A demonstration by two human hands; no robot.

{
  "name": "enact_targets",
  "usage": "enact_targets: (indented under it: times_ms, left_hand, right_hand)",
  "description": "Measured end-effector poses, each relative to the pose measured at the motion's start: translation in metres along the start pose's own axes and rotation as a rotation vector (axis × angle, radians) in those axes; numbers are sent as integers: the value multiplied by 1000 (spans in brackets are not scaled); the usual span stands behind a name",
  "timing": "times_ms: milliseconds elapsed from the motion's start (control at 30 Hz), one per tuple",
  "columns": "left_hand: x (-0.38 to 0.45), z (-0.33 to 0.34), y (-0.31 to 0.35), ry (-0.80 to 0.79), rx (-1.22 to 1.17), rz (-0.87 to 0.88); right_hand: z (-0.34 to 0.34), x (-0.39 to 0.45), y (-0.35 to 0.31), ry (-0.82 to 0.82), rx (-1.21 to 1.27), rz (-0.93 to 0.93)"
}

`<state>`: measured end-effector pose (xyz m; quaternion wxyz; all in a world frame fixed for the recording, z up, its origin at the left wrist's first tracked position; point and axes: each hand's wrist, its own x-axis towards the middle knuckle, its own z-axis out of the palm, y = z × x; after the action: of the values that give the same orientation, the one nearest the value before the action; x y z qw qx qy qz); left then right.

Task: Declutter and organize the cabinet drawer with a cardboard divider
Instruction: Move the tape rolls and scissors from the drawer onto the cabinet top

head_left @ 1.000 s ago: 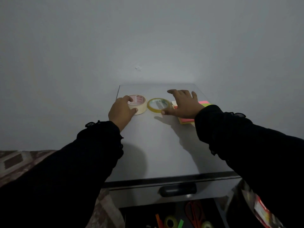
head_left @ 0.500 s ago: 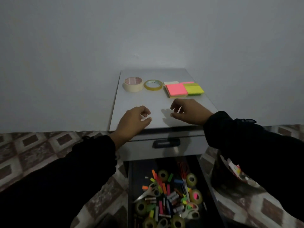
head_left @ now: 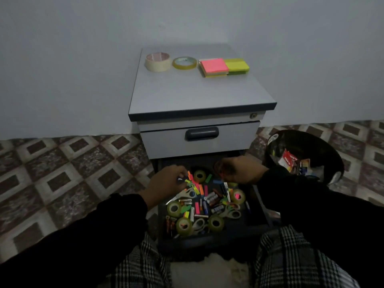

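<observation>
Both hands have dropped from the cabinet top (head_left: 199,94) into the open drawer (head_left: 209,238) since 0.5 s ago. Left hand (head_left: 168,181) sits at the drawer's back left, fingers curled and pinching at a small item among the neon strips (head_left: 196,187); what it holds is too small to tell. Right hand (head_left: 239,171) hovers at the back right, knuckles up, fingers bent down; cannot tell if they grip anything. Drawer contents are loose and light: batteries (head_left: 211,198) will roll, so pinch mid-body; tape rolls (head_left: 174,208) are rigid, hook through the core; scissors (head_left: 230,210), take by the handles. No cardboard divider in view. 2 tape rolls and sticky notes (head_left: 215,67) sit on top. Bin (head_left: 324,150) stands just right.
</observation>
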<state>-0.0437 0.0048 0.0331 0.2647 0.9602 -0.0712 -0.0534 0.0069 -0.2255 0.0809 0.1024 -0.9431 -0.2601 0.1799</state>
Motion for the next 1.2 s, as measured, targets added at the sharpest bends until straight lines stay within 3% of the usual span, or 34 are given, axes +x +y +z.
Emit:
enact_targets:
  times_ms: [267,633,1200]
  left_hand:
    - [-9,56,-25,-153,24,-48]
    - [-6,92,-45,-372,341,-45]
    - [-11,122,-45,-568,520,131]
  right_hand:
    - [73,0,20,-97,64,111]
    - [126,18,26,-300,39,111]
    - [178,32,11,-312,48,201]
